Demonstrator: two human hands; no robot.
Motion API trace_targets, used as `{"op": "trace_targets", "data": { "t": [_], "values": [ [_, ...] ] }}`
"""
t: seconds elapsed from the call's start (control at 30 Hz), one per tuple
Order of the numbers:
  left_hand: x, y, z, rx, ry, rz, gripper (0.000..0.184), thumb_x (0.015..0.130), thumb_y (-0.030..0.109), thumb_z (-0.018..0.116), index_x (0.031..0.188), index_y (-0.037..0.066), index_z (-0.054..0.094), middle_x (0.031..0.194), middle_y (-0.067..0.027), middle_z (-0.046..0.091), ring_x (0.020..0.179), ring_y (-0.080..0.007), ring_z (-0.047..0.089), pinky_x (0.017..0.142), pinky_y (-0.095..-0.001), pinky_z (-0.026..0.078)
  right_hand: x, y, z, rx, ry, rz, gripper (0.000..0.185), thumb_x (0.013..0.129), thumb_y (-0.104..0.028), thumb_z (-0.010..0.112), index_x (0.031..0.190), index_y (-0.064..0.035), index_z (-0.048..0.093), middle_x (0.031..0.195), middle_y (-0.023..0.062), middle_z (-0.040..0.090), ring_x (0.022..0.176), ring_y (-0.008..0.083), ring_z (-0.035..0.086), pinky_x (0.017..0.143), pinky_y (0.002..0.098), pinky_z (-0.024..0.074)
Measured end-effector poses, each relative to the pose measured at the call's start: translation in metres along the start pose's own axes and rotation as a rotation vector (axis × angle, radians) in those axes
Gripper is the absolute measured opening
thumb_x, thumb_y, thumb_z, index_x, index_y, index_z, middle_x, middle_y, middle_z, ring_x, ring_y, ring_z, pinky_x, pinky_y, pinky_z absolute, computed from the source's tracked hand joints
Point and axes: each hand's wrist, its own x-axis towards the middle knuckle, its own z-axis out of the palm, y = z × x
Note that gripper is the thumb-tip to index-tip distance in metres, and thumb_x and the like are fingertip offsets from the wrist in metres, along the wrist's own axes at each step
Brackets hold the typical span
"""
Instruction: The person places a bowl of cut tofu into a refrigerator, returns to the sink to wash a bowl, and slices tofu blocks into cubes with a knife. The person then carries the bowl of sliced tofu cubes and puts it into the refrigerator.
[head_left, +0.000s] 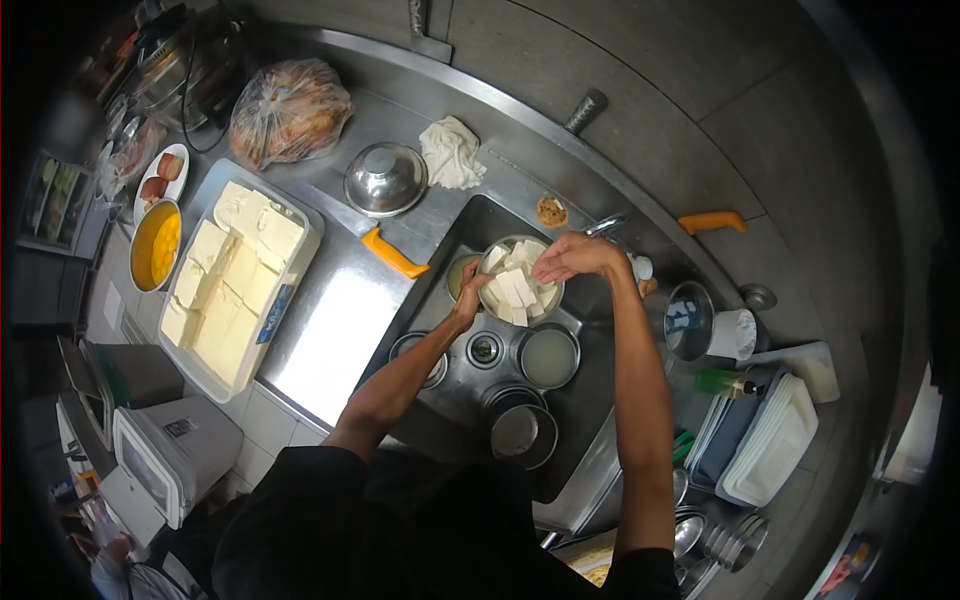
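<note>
Over the sink point(410, 310), my left hand point(468, 293) grips the left side of a round metal bowl point(556, 303) filled with white tofu pieces point(515, 287). My right hand point(572, 258) reaches in over the bowl's right rim, fingers bent together against the tofu; whether they pinch a piece is hidden. Below the bowl in the sink stand a pot of cloudy liquid point(549, 357) and a stack of metal pots point(523, 436). Left of the sink, a large plastic tub point(312, 225) holds big tofu blocks point(235, 285).
An orange-handled knife point(394, 254) lies at the sink's left edge. Behind it are a metal lid point(385, 180), a white cloth point(452, 153) and a bagged brown food point(290, 112). A yolk bowl point(155, 247) sits far left. White trays point(770, 440) stand right of the sink.
</note>
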Motion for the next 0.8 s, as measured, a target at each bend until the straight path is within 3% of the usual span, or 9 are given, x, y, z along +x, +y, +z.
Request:
{"op": "trace_targets", "data": {
  "t": [0.2, 0.27, 0.4, 0.47, 0.5, 0.57, 0.67, 0.8],
  "values": [
    [-0.002, -0.008, -0.003, 0.027, -0.022, -0.042, 0.085, 0.078, 0.045, 0.056, 0.149, 0.015, 0.02, 0.133, -0.0155, 0.046, 0.113, -0.0295, 0.053, 0.081, -0.0448, 0.047, 0.007, 0.008, -0.004, -0.104, 0.095, 0.096, 0.03, 0.094, -0.021, 0.061, 0.118, -0.0027, 0.065, 0.111, 0.0079, 0.069, 0.102, 0.0149, 0.065, 0.089, 0.0266, 0.0509],
    [-0.003, -0.012, -0.004, 0.002, -0.038, -0.077, 0.085, 0.078, 0.047, 0.054, 0.149, 0.016, 0.02, 0.133, -0.0137, 0.046, 0.11, -0.0274, 0.054, 0.075, -0.0428, 0.046, 0.025, 0.03, -0.009, -0.123, 0.178, -0.158, 0.03, 0.09, -0.021, 0.062, 0.113, -0.0016, 0.067, 0.102, 0.0062, 0.07, 0.097, 0.0141, 0.066, 0.086, 0.0267, 0.0522],
    [-0.001, -0.019, -0.01, 0.035, -0.054, -0.119, 0.084, 0.078, 0.048, 0.054, 0.149, 0.018, 0.019, 0.133, -0.0132, 0.046, 0.11, -0.0265, 0.054, 0.073, -0.0426, 0.045, 0.031, 0.027, -0.007, -0.157, 0.235, -0.188, 0.032, 0.092, -0.02, 0.064, 0.118, -0.002, 0.064, 0.113, 0.0063, 0.067, 0.106, 0.0128, 0.062, 0.091, 0.0267, 0.0502],
    [-0.008, -0.014, -0.004, 0.071, -0.026, -0.121, 0.084, 0.078, 0.048, 0.054, 0.149, 0.02, 0.019, 0.131, -0.013, 0.048, 0.107, -0.0266, 0.055, 0.072, -0.0412, 0.045, 0.016, 0.015, 0.001, 0.154, 0.092, -0.193, 0.032, 0.093, -0.021, 0.064, 0.118, -0.0004, 0.064, 0.113, 0.0075, 0.067, 0.107, 0.0144, 0.062, 0.092, 0.0277, 0.0503],
    [-0.009, -0.013, -0.002, 0.072, -0.028, -0.118, 0.084, 0.078, 0.048, 0.054, 0.149, 0.02, 0.019, 0.131, -0.013, 0.048, 0.107, -0.0266, 0.055, 0.072, -0.0412, 0.045, 0.015, 0.013, 0.001, 0.153, 0.095, -0.195, 0.032, 0.093, -0.021, 0.064, 0.118, -0.0004, 0.064, 0.113, 0.0075, 0.067, 0.107, 0.0144, 0.062, 0.092, 0.0277, 0.0503],
    [-0.012, -0.011, 0.003, -0.007, -0.034, -0.102, 0.063, 0.08, 0.042, 0.056, 0.135, 0.02, 0.036, 0.125, -0.0121, 0.05, 0.11, -0.0284, 0.055, 0.076, -0.049, 0.054, 0.012, 0.011, 0.003, 0.184, -0.008, -0.174, 0.033, 0.094, -0.021, 0.062, 0.118, 0.0011, 0.063, 0.114, 0.009, 0.067, 0.107, 0.0165, 0.064, 0.093, 0.0277, 0.05],
    [-0.015, -0.008, 0.012, -0.028, -0.006, -0.091, 0.063, 0.08, 0.043, 0.056, 0.135, 0.02, 0.037, 0.126, -0.0119, 0.049, 0.109, -0.028, 0.055, 0.075, -0.0476, 0.054, 0.002, 0.003, 0.003, 0.181, -0.097, -0.048, 0.032, 0.095, -0.02, 0.06, 0.117, 0.002, 0.063, 0.113, 0.0103, 0.068, 0.106, 0.0184, 0.065, 0.092, 0.0284, 0.0508],
    [-0.015, -0.008, 0.011, 0.03, -0.004, -0.044, 0.063, 0.08, 0.043, 0.056, 0.136, 0.02, 0.037, 0.126, -0.0114, 0.049, 0.112, -0.0275, 0.053, 0.081, -0.0489, 0.052, -0.001, 0.003, 0.001, -0.035, 0.0, 0.074, 0.032, 0.096, -0.022, 0.059, 0.116, 0.0014, 0.064, 0.113, 0.0106, 0.068, 0.103, 0.0196, 0.067, 0.089, 0.029, 0.0526]
  ]
}}
